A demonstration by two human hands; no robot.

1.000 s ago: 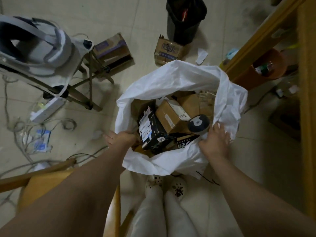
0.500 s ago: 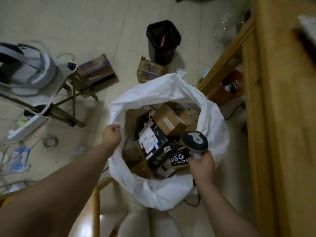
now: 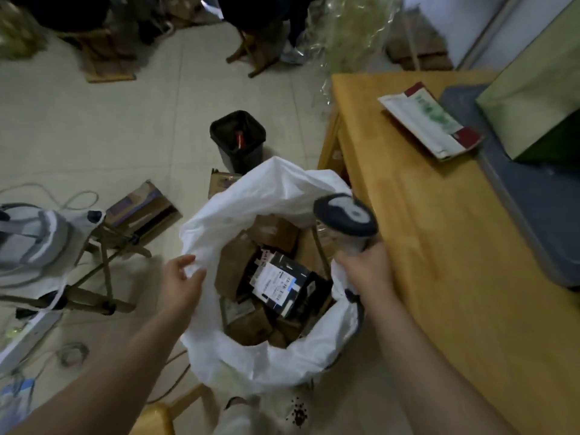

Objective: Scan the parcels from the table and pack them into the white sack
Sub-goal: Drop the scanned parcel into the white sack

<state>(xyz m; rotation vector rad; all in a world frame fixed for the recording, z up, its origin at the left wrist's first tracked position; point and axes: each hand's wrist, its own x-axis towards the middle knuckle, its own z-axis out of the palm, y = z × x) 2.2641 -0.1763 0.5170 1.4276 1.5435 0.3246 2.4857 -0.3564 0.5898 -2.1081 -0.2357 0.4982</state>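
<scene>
The sack (image 3: 266, 359) stands against the desk's (image 3: 439, 246) edge, with parcels (image 3: 276, 281) inside. The left hand (image 3: 182, 284), fingers loosely spread, is at its left rim. The right hand (image 3: 367, 271) grips the scanner (image 3: 345, 215) over the right rim.

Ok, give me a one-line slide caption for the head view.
Left hand at the sack, right hand holding the scanner over the parcels inside.

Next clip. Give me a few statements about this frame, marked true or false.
1. The right hand grips the scanner. True.
2. The white sack is empty. False: cardboard boxes and a black parcel with a white label lie inside.
3. The sack stands on the table. False: it stands on the floor beside the table.
4. A black bin stands on the floor beyond the sack. True.
</scene>
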